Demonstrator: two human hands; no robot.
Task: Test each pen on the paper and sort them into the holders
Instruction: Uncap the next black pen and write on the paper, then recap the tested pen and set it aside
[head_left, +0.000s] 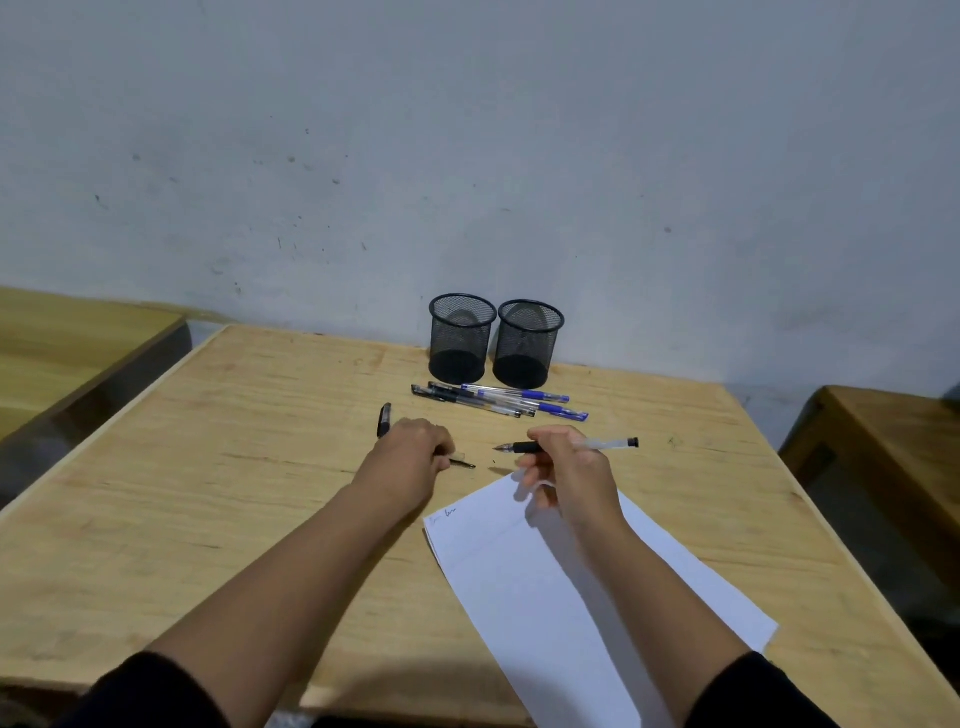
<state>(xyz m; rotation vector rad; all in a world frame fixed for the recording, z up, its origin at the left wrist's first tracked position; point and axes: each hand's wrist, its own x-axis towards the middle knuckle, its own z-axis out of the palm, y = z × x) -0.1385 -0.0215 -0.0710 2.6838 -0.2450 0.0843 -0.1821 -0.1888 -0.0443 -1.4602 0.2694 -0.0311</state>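
Both black wire-mesh holders look empty, so by my judgement sorting has hardly begun. At ten o'clock from the white paper sheet lies a loose black pen cap on the pale wooden worktop. The left hand curls around a second pen. The paper carries one small scribble near its far corner. The right hand pinches an uncapped black-grip clear pen, tip off the paper. At twelve o'clock, five capped pens wait untested, nothing blocking the holders.
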